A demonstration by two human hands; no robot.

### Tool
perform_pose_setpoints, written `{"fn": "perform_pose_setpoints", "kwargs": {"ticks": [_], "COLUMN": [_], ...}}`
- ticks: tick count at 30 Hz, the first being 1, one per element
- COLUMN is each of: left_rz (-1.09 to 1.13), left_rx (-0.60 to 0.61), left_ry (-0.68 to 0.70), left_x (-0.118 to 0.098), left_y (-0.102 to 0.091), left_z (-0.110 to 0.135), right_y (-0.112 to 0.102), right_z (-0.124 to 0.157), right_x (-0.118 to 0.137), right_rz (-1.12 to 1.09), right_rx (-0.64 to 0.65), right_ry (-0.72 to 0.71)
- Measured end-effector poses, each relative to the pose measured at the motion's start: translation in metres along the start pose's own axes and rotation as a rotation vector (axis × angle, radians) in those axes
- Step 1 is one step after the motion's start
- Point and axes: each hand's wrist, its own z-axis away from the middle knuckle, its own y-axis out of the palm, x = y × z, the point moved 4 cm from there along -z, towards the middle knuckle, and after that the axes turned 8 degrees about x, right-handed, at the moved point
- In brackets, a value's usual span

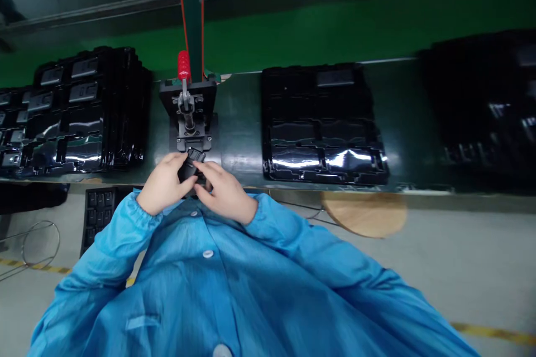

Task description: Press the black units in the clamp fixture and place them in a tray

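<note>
No brand, label or writing can be read anywhere in the head view. The left hand [162,183] and the right hand [224,192] meet at the near edge of the counter [238,134], each with its grip closed on a small black part [191,166] held between them. The part lies between the fingertips of both hands, its far end showing above them; the fingers hide its near end, so its full shape is hard to make out. It sits just in front of a black clamp jig [188,114] with a red handle [183,64]. Left of the jig stands a stack of glossy black trays [79,117], cut off by the picture's left edge. To the right lies a single tray [320,122], its pockets blurred by glare. Further right, a dark stack [486,106] is too blurred to tell. A round wooden stool [364,213] shows below the counter edge.
</note>
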Motion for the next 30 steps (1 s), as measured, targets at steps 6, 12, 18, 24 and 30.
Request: {"fn": "perform_pose_setpoints", "kwargs": {"ticks": [6,12,18,24,30], "left_rz": [0.098,0.171,0.096,0.057,-0.013], "left_rx": [0.029,0.012,-0.021,-0.015,-0.010], "left_ry": [-0.013,-0.047,-0.031,-0.029,-0.037], "left_x": [0.017,0.021,0.020,0.021,0.023], "left_y": [0.001,0.007,0.013,0.016,0.018], "left_z": [-0.012,-0.014,-0.017,-0.019,-0.019], "right_y": [-0.015,-0.024,-0.025,-0.023,-0.022], "right_z": [-0.022,-0.032,-0.033,-0.033,-0.034], "right_x": [-0.010,-0.014,-0.017,-0.022,-0.023], "right_rz": [0.214,0.338,0.421,0.443,0.463], "right_rx": [0.138,0.191,0.195,0.215,0.226], "right_ry": [0.043,0.060,0.055,0.085,0.103]}}
